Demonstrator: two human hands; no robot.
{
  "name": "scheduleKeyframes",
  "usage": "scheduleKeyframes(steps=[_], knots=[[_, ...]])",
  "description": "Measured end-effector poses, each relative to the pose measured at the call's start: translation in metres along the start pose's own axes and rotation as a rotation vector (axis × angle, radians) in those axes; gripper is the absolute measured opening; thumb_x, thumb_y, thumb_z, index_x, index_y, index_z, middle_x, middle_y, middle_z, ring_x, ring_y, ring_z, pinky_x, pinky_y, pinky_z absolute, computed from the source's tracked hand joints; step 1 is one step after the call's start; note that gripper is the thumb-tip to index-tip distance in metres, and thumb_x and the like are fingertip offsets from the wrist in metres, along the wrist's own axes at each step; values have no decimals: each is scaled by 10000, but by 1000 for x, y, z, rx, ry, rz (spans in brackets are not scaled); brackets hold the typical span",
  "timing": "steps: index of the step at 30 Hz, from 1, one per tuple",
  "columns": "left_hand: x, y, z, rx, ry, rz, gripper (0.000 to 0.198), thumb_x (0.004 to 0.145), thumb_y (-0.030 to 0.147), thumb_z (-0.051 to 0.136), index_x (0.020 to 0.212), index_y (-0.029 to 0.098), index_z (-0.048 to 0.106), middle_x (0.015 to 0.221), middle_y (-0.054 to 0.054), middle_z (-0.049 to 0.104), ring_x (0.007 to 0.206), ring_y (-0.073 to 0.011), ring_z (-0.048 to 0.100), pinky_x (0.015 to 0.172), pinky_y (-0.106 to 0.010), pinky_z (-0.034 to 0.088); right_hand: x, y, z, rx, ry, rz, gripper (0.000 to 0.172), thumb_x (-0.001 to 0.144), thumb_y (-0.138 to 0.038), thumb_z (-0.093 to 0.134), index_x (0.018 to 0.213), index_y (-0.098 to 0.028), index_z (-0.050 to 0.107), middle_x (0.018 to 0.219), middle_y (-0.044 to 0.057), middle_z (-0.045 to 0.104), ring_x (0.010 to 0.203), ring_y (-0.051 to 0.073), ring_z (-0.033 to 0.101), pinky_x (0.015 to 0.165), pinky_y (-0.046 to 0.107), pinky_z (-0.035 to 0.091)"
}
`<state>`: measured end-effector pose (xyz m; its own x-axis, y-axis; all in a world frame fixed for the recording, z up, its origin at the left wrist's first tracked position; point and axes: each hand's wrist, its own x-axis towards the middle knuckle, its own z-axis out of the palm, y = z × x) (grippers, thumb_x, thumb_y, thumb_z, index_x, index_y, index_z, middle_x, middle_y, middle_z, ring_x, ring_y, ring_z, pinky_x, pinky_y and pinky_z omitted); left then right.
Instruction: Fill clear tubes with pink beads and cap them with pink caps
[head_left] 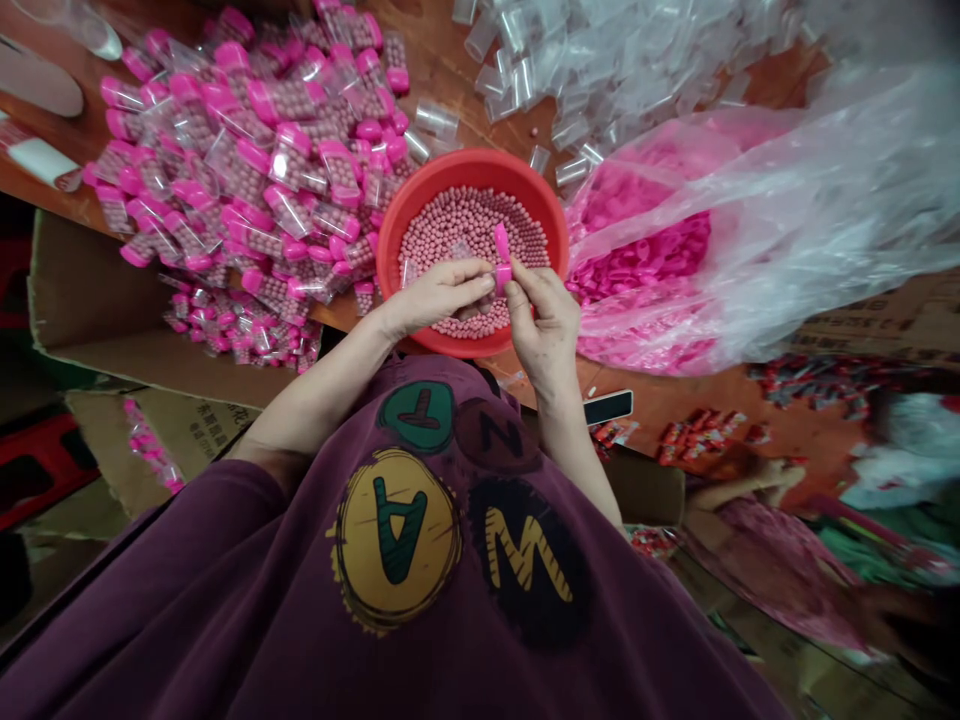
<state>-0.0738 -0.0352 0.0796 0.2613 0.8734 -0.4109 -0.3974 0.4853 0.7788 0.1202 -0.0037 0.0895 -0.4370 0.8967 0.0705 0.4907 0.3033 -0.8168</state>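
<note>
Over a red basin (388, 215) of small pink beads (480, 210), my two hands meet. My right hand (546, 315) pinches a bright pink flip cap (502, 272), whose lid (501, 238) stands open and points away from me. My left hand (439, 297) is closed against the cap's left side, around what looks like a small plastic bottle mostly hidden by the fingers. Clear plastic pieces (407, 272) lie among the beads by my left hand.
Filled bottles with pink caps (292, 160) are heaped at left, some in a cardboard box (97, 300). Clear empty bottles (517, 60) lie at the back. A plastic bag of pink caps (652, 250) sits right of the basin, near a phone (609, 407). Another person's arm (739, 487) shows at right.
</note>
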Motion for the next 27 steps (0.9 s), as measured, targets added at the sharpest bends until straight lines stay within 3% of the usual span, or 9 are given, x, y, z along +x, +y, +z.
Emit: scheduleKeyframes(steps=[8, 14, 19, 27], knots=[[7, 10, -4, 159, -17, 101, 253, 1010, 348, 819, 874, 163, 713, 754, 4, 604, 624, -85, 506, 588, -233, 391, 3, 12, 3, 159, -10, 63, 447, 1122, -631, 579, 1364, -310, 773, 1191, 54, 809, 1081, 235, 762, 998, 473, 682], [-1, 1, -5, 14, 12, 62, 286, 985, 430, 850, 941, 169, 741, 762, 11, 605, 601, -76, 544, 567, -216, 410, 4, 1, 3, 93, 17, -9, 394, 1117, -602, 601, 1311, -312, 784, 1112, 56, 794, 998, 234, 746, 961, 480, 674], [-6, -2, -3, -85, 3, 13, 406, 929, 552, 891, 965, 177, 739, 738, 0, 663, 583, -83, 574, 553, -211, 438, 5, -3, 2, 90, -5, 25, 393, 1114, -604, 596, 1294, -312, 787, 1115, 50, 791, 986, 225, 740, 937, 459, 674], [-11, -5, -2, -121, 41, -11, 351, 952, 494, 887, 958, 171, 748, 724, 20, 608, 575, -66, 561, 541, -193, 416, 7, -15, -3, 40, -57, 20, 312, 1105, -519, 637, 1249, -297, 803, 1013, 39, 776, 873, 210, 702, 871, 431, 659]])
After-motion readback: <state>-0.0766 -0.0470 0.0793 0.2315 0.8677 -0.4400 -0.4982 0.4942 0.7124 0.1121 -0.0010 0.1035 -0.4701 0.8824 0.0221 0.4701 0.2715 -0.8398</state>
